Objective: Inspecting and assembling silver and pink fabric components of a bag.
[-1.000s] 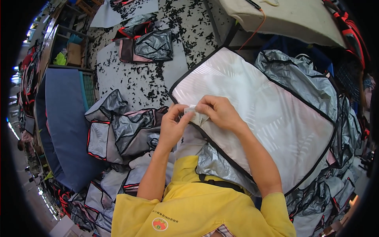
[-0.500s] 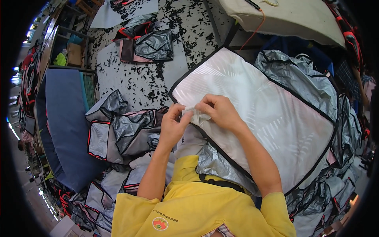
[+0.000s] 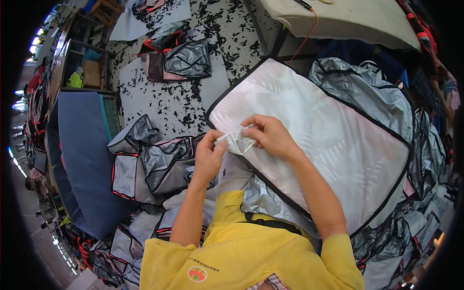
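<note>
Between both hands I hold a small white folded slip [image 3: 231,144], thin like paper or film; its exact kind is too small to tell. My left hand [image 3: 208,155] pinches one side of it between thumb and fingers. The other side is pinched by my right hand [image 3: 268,139], and the slip spreads in a V between them. Beneath my hands lies a large whitish-pink padded panel [image 3: 324,140] with a pale leaf pattern and black bound edges. It slants across my lap, away to the right.
Silver-lined bags [image 3: 164,157] lie heaped at left, and crumpled silver fabric [image 3: 360,82] sits beyond the panel. A blue folded board [image 3: 89,159] stands at far left. Black scraps litter the floor [image 3: 166,96]. A cream-covered table [image 3: 348,24] stands at upper right.
My fingers have drawn slightly apart. The white slip, bunched between them before, is now spread into a V. The panel stays in nearly the same place.
</note>
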The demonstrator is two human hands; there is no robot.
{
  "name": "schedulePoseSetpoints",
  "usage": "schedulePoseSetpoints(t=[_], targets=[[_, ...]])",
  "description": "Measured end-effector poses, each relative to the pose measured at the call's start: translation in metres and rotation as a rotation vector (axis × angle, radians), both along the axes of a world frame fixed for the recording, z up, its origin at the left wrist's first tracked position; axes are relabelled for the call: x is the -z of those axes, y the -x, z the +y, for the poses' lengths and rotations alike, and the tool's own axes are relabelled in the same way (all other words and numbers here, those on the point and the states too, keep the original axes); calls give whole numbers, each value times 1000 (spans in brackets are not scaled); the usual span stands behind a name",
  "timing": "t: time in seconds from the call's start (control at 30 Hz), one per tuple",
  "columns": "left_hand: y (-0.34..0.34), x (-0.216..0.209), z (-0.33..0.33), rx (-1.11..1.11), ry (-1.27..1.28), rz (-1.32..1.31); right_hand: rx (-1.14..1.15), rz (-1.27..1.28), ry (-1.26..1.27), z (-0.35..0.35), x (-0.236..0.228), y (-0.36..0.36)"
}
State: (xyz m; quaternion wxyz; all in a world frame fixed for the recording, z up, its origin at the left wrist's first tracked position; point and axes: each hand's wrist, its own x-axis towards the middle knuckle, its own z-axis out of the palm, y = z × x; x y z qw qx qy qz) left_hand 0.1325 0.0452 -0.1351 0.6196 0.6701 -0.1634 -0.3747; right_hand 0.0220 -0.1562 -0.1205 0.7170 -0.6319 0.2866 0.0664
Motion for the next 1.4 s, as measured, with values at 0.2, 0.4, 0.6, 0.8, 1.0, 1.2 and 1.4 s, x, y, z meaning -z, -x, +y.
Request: schedulePoseSetpoints(t=[0.2,0.4,0.6,0.8,1.0,1.2,1.4], targets=[[-1,0,3,4,-17,-7,-22,-32,-3,3,3,1],[0,5,0,-1,-19,-16,-40,-12,125,0,5,4],[-6,10,7,-5,-89,-43,-35,-9,655,-7,-23,11],[-5,16,20,-54,66,8,311,223,1774,-116,-132,99],[2,18,17,69,31,-77,713,1006,1484,-183,-142,298],[-19,-2,11,120,-227,-443,921,554,1233,-187,-120,368],[-76,-55,-128,130,-250,-1034,1179,364,994,-192,-79,421]])
